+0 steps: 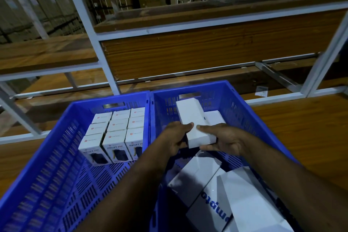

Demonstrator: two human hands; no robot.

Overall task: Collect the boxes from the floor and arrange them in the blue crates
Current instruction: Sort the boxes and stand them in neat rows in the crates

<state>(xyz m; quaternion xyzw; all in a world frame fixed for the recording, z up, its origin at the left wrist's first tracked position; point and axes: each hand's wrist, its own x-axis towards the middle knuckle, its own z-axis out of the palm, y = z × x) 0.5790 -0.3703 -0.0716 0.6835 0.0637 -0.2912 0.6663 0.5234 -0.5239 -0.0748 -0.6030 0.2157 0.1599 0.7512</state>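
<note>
Fingers of my left hand (176,138) and right hand (224,141) curl around the near end of a long white box (195,124), held over the right blue crate (244,103), its long axis running away from me toward the far wall.

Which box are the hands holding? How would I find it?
Find the two blue crates side by side; look in the right crate. The held box is long, plain white, in the crate's middle, left hand and right hand gripping its near end. Unlike the loose boxes below, it's lifted and tilted.
</note>
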